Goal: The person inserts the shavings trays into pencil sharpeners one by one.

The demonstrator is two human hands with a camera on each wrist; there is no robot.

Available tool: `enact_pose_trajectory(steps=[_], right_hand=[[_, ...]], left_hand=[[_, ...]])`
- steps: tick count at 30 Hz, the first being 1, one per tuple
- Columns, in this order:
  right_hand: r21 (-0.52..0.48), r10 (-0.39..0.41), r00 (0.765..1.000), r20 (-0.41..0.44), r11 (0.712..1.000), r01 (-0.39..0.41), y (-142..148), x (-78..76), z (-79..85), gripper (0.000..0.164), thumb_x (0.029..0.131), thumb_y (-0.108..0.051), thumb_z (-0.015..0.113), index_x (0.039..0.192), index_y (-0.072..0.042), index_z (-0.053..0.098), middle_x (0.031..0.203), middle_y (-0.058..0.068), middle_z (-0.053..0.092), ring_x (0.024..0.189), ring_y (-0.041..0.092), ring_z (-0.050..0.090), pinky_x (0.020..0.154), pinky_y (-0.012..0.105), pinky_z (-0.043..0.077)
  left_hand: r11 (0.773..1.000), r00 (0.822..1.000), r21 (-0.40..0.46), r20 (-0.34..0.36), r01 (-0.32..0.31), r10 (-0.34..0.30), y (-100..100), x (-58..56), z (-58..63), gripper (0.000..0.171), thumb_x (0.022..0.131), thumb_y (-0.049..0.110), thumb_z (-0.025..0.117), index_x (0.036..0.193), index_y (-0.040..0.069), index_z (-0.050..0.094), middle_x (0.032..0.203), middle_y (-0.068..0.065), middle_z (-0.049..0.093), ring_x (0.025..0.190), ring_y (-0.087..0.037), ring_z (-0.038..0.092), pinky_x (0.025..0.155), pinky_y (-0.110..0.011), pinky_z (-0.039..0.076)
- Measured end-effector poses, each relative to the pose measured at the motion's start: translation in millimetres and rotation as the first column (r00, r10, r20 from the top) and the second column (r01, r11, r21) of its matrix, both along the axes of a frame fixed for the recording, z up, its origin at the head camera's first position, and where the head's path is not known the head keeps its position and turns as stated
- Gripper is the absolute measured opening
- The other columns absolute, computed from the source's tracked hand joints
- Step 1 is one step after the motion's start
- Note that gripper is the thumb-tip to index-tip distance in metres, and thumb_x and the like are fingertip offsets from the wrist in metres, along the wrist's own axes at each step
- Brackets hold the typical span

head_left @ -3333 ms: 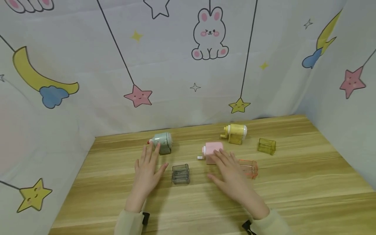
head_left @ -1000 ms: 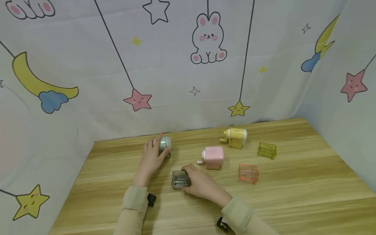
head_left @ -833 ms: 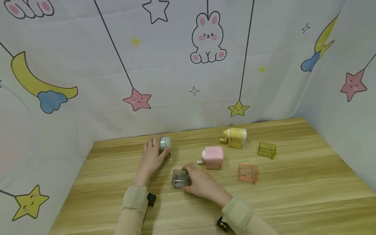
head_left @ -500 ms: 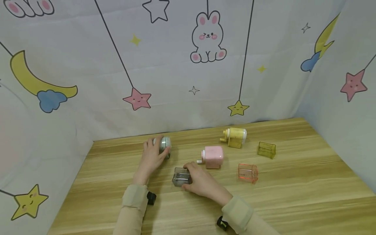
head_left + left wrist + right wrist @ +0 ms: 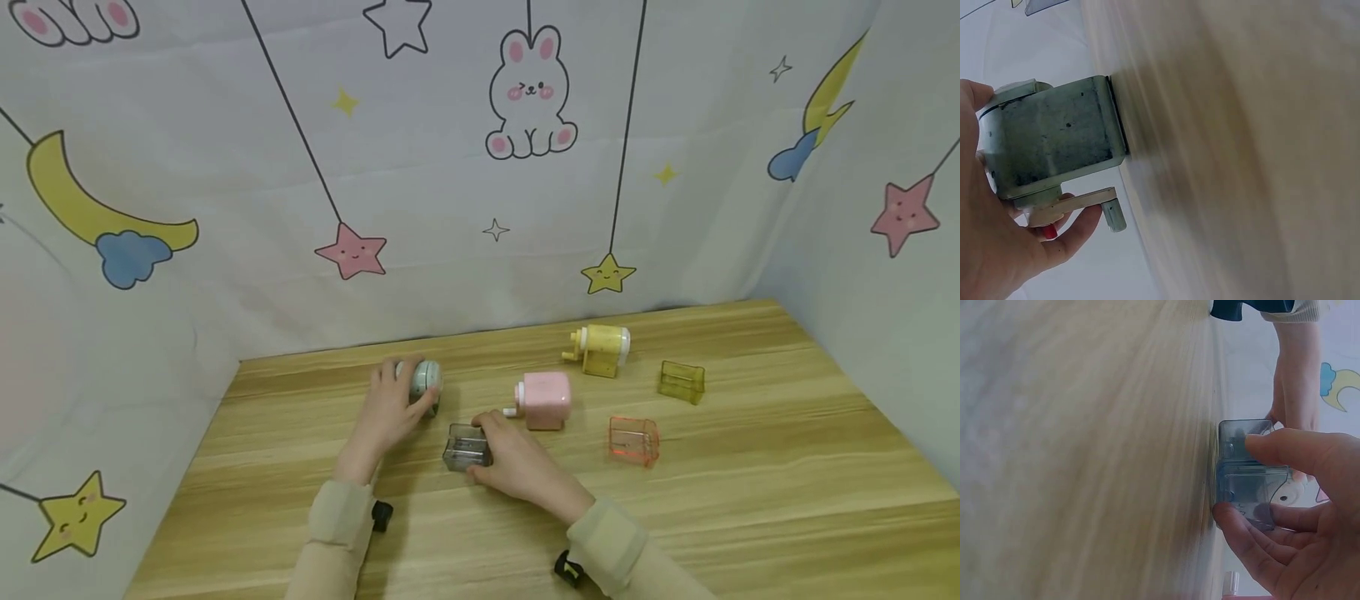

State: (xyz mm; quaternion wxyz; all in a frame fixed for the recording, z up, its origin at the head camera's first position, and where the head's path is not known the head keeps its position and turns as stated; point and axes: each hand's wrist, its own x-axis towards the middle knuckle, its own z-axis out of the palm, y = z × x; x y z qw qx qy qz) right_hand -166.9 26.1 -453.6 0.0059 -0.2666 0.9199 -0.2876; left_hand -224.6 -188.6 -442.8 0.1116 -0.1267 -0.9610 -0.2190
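My left hand (image 5: 386, 410) grips a mint-green hand-crank pencil sharpener (image 5: 425, 379) at the back left of the table. The left wrist view shows the sharpener's body (image 5: 1054, 134), its crank with a red tip, and its base edge close to the wood. A finger lies along the crank arm. My right hand (image 5: 521, 460) pinches a smoky grey see-through shavings drawer (image 5: 465, 448) from its right side. In the right wrist view the thumb lies on one side of the drawer (image 5: 1250, 481) and fingers on the other, with the drawer close over the tabletop.
Right of the hands stands a pink crank sharpener (image 5: 546, 400), and behind it a yellow one (image 5: 603, 348). An orange see-through drawer (image 5: 633, 442) and an olive-yellow one (image 5: 682, 382) lie farther right. White printed cloth (image 5: 450, 183) borders the wooden table (image 5: 750, 467).
Both hands were spread earlier. The left has taken hold of the mint sharpener and brought it slightly nearer; the right moved left from the pink sharpener, grasped the grey drawer and shifted it slightly rightward.
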Motion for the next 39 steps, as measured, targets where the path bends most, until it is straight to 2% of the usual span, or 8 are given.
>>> enact_pose_trajectory(steps=[12, 19, 30, 39], right_hand=[[-0.019, -0.017, 0.999, -0.034, 1.0, 0.017, 0.5, -2.4, -0.6, 0.06, 0.072, -0.032, 0.072, 0.119, -0.005, 0.048, 0.106, 0.01, 0.057, 0.082, 0.017, 0.054, 0.069, 0.036, 0.052], [-0.033, -0.009, 0.999, -0.053, 0.999, 0.007, 0.4, -2.1, -0.4, 0.06, 0.072, -0.03, 0.073, 0.12, -0.004, 0.048, 0.108, 0.01, 0.056, 0.087, 0.02, 0.053, 0.077, 0.041, 0.049], [-0.032, -0.011, 0.999, -0.041, 0.999, 0.009, 0.0, -2.0, -0.7, 0.061, 0.072, -0.031, 0.073, 0.121, -0.004, 0.047, 0.108, 0.011, 0.056, 0.085, 0.018, 0.053, 0.072, 0.037, 0.052], [-0.032, -0.018, 0.999, -0.035, 0.999, 0.017, 0.3, -3.2, -1.5, 0.061, 0.072, -0.03, 0.073, 0.121, -0.004, 0.047, 0.106, 0.01, 0.056, 0.083, 0.016, 0.053, 0.07, 0.035, 0.052]], left_hand=[[0.997, 0.998, -0.076, -0.057, 0.026, -0.03, 3.9, 9.3, -0.5, 0.058, 0.087, 0.046, 0.047, 0.13, 0.008, 0.039, 0.111, -0.024, 0.042, 0.094, -0.036, 0.038, 0.07, -0.051, 0.047], [0.997, 0.999, -0.074, -0.025, 0.038, -0.04, 6.3, 17.3, -1.3, 0.06, 0.087, 0.048, 0.046, 0.132, 0.01, 0.037, 0.117, -0.023, 0.041, 0.1, -0.036, 0.036, 0.075, -0.052, 0.046], [0.995, 0.997, -0.067, -0.04, 0.068, -0.071, 10.9, 30.2, -1.8, 0.058, 0.088, 0.047, 0.045, 0.131, 0.009, 0.036, 0.119, -0.025, 0.041, 0.104, -0.039, 0.035, 0.077, -0.055, 0.045], [0.996, 0.997, -0.051, -0.007, 0.077, -0.078, 14.8, 37.5, 0.8, 0.058, 0.088, 0.048, 0.045, 0.132, 0.011, 0.035, 0.118, -0.023, 0.04, 0.103, -0.037, 0.035, 0.074, -0.053, 0.047]])
